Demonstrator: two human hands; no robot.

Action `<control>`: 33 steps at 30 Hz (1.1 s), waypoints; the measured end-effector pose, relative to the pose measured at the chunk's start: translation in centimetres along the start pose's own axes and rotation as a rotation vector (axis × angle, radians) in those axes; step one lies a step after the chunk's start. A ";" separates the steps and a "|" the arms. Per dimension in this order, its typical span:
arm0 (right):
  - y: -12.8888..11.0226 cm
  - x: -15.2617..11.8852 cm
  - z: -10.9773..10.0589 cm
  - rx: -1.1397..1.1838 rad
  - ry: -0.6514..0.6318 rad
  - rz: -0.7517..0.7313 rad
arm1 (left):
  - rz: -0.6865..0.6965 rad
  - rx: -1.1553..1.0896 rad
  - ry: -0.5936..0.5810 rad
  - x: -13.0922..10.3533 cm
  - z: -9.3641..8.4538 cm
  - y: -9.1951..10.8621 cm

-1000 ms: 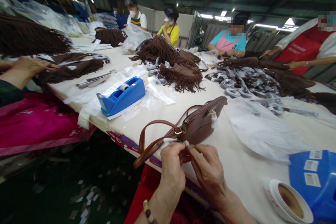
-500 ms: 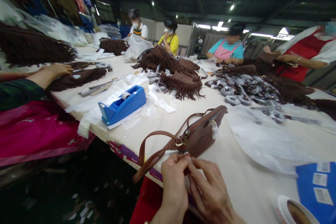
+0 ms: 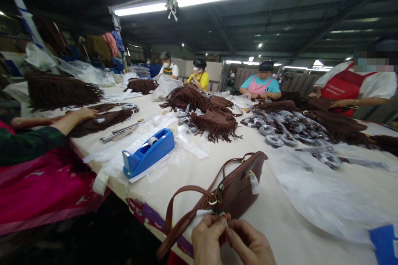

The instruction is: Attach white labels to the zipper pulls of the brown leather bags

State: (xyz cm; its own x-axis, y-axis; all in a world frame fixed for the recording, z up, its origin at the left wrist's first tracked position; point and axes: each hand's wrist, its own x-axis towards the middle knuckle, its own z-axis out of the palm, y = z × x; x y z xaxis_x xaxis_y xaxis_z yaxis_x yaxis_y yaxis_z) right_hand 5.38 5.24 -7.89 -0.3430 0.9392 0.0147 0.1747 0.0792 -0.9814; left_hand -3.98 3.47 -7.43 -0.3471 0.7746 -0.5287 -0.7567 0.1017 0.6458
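A brown handbag (image 3: pixel 241 194) with a zipped top stands on the table, its brown strap (image 3: pixel 178 221) looping toward me over the front edge. My left hand (image 3: pixel 207 238) is closed in a pinch beside the metal ring (image 3: pixel 213 201) at the bag's near end. Against it, my right hand (image 3: pixel 248 242) pinches too, fingertips touching the left ones. What lies between the fingers is small and mostly hidden. A white strip (image 3: pixel 203 213) pokes out just above the left fingers. White wrapping (image 3: pixel 254 182) hangs from the bag's side.
A blue tape dispenser (image 3: pixel 149 153) sits left of the bag. Behind are fringed brown bags (image 3: pixel 214 122) and wrapped straps (image 3: pixel 289 122). Clear plastic bags (image 3: pixel 311 190) lie on the right. At the left, a co-worker's hand (image 3: pixel 77 118) rests on brown material; other people work across the table.
My view has tilted upward, so the table and bag sit lower and ceiling lights show. Both hands stay pinched at the bag's ring end. The cup at lower right has left the view.
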 end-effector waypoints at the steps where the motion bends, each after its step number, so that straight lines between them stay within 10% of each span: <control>1: -0.3 -0.1 0.1 -0.016 0.025 0.001 | 0.038 0.000 0.008 -0.3 0.2 0.0; 19: -0.7 -0.3 1.2 0.060 0.155 0.019 | 0.083 -0.055 -0.045 -1.8 0.1 -0.2; 26: -1.4 -2.7 -1.8 -0.297 0.037 -0.152 | 0.091 -0.050 0.033 -1.9 0.5 -0.5; 33: -2.2 -8.5 -11.3 -0.755 0.693 -0.419 | 0.051 0.046 0.109 -1.8 -0.4 -0.2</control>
State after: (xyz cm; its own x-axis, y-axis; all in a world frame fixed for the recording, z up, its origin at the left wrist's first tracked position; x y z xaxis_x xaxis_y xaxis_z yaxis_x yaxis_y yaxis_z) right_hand 18.38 0.82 -3.66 0.0431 0.7557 0.6535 0.7644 0.3962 -0.5086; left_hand -3.45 1.84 -6.86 -0.4445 0.7071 -0.5498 -0.7112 0.0945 0.6966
